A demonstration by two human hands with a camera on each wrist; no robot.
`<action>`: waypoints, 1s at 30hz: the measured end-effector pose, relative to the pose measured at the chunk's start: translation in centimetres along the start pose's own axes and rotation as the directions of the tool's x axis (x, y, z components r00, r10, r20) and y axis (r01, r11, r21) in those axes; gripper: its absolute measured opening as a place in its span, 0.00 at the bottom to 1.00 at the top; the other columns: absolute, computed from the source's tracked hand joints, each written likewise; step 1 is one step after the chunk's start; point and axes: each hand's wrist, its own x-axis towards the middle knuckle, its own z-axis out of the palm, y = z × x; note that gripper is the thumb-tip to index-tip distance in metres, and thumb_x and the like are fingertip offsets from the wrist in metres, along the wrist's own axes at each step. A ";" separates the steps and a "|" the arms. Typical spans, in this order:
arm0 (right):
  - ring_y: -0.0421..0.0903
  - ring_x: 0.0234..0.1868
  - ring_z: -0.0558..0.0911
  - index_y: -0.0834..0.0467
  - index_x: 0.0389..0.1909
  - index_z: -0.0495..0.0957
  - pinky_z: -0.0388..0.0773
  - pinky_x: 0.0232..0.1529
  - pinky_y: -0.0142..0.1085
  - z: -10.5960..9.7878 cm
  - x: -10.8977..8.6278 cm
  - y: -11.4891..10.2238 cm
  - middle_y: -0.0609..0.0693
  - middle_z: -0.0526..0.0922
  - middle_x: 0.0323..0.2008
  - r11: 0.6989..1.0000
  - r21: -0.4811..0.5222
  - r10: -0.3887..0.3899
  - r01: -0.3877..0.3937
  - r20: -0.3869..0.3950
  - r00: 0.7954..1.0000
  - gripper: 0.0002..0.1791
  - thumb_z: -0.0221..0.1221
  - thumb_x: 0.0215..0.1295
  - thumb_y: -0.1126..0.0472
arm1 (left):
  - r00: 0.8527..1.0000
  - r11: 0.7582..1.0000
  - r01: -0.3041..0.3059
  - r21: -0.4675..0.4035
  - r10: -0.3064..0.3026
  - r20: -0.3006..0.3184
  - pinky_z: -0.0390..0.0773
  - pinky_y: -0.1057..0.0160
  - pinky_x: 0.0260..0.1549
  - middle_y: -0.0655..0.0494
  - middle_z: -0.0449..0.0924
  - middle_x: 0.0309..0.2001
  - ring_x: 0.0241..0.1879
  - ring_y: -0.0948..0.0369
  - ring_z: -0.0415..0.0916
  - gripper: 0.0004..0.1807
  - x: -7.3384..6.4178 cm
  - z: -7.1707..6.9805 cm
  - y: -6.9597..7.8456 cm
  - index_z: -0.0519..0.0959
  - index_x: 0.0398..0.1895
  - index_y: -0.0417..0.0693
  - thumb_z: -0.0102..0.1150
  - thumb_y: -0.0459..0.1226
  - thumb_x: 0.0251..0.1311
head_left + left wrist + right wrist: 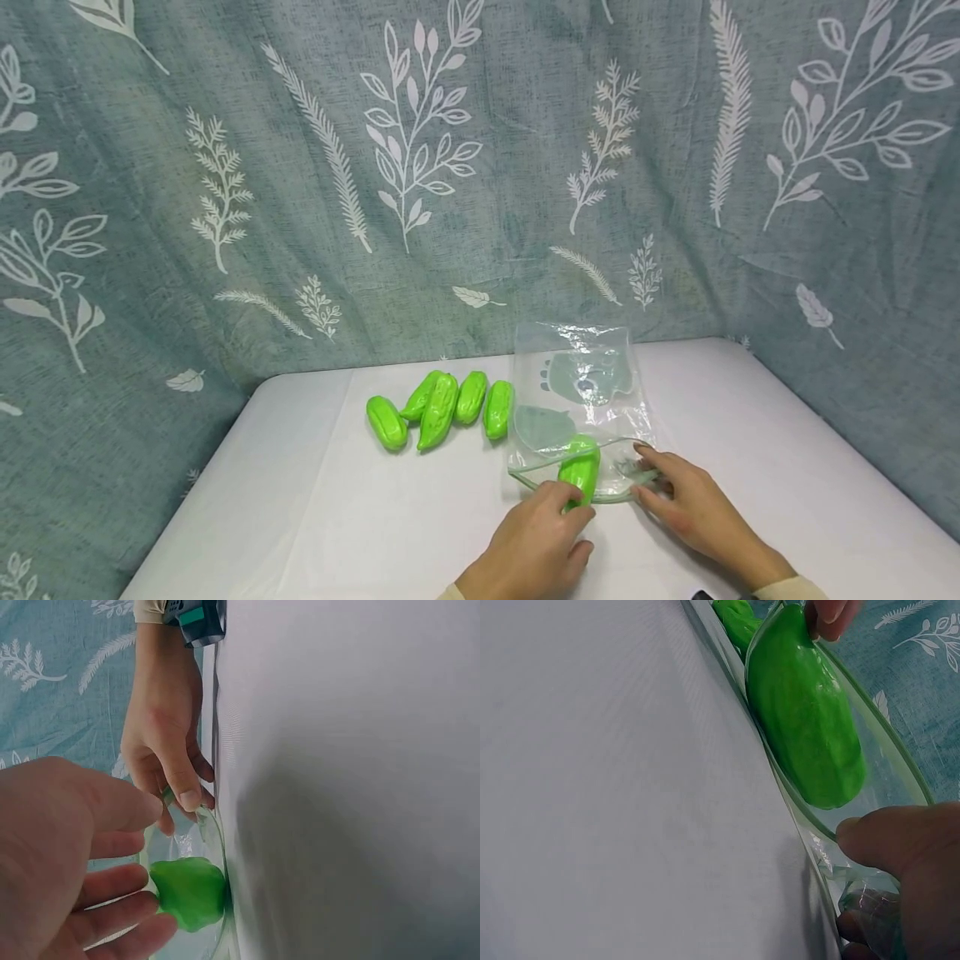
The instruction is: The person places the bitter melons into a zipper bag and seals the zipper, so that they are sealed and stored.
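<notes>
A clear zip bag (573, 387) with pale green animal prints lies on the table, its green-edged mouth spread toward me. Inside that mouth is a glossy green, elongated toy vegetable (579, 467), partly under the film. My left hand (542, 533) reaches to its near end; the fingertips touch it with the fingers loosely extended, and the thumb stands apart from it in the left wrist view. On the other side, my right hand (693, 504) pinches the right corner of the bag's mouth. Its thumb (874, 836) lies at the green rim in the right wrist view, fingers behind the film.
Left of the bag, several similar green toy vegetables (438, 411) lie in a loose row on the white-covered table (375, 525). One of them (498, 410) is right beside the bag's left edge. A leaf-patterned curtain (450, 167) hangs behind the table.
</notes>
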 end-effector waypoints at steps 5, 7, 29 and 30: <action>0.47 0.43 0.83 0.62 0.66 0.73 0.83 0.42 0.43 0.0 0.0 0.0 0.54 0.83 0.51 1.000 0.022 0.019 -0.019 0.015 1.000 0.33 0.70 0.61 0.55 | 1.000 1.000 -0.006 0.006 0.006 0.013 0.78 0.71 0.46 0.57 0.78 0.49 0.52 0.63 0.76 0.12 0.0 0.2 0.0 0.85 0.41 0.54 0.69 0.47 0.57; 0.47 0.43 0.83 0.62 0.66 0.73 0.83 0.42 0.43 0.0 0.0 0.0 0.54 0.83 0.51 0.999 0.027 0.020 -0.020 0.017 1.000 0.33 0.70 0.61 0.55 | 1.000 1.000 -0.005 0.003 0.005 0.022 0.78 0.71 0.46 0.56 0.78 0.50 0.52 0.63 0.76 0.12 0.0 0.3 0.0 0.85 0.42 0.54 0.69 0.47 0.58; 0.47 0.44 0.84 0.63 0.65 0.74 0.83 0.41 0.41 0.1 0.1 0.0 0.53 0.84 0.51 1.000 0.004 0.001 -0.001 0.001 1.000 0.32 0.70 0.61 0.56 | 0.999 1.000 -0.002 -0.022 0.003 0.042 0.77 0.67 0.53 0.51 0.74 0.58 0.60 0.59 0.71 0.15 0.7 1.2 0.0 0.86 0.45 0.53 0.67 0.48 0.59; 0.47 0.44 0.84 0.63 0.65 0.74 0.83 0.41 0.41 0.1 0.1 0.0 0.53 0.84 0.51 1.000 0.003 0.002 -0.002 0.000 1.000 0.32 0.69 0.61 0.56 | 0.999 1.000 0.003 -0.016 -0.002 0.043 0.77 0.66 0.53 0.51 0.74 0.58 0.60 0.58 0.71 0.15 0.8 1.2 0.0 0.86 0.45 0.53 0.68 0.48 0.58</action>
